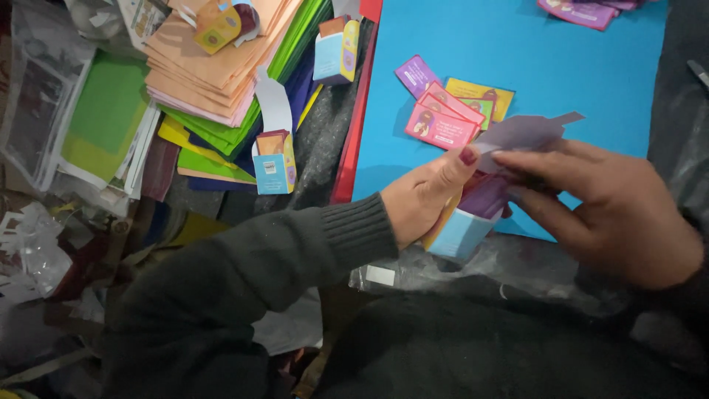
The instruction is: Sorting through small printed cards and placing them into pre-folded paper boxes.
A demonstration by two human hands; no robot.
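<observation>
My left hand (pixel 425 196) grips a small light-blue card box (pixel 461 233) with a yellow side, thumb pressed on its open pale lid flap (pixel 521 133). Purple cards (pixel 484 196) show inside the box. My right hand (pixel 609 210) holds the same box from the right, fingers reaching in at the cards and the flap. Both hands hover over the near edge of a blue sheet (pixel 591 66). Several loose pink, purple and yellow cards (pixel 447 111) lie on the sheet just beyond the hands.
Two more open card boxes (pixel 275 159) (pixel 336 48) stand left of the sheet, beside a stack of orange and green paper (pixel 221 66). A red sheet edge (pixel 354 125) borders the blue one. Clear plastic bags (pixel 44 81), paper scraps (pixel 29 244), more cards (pixel 583 11) at top right.
</observation>
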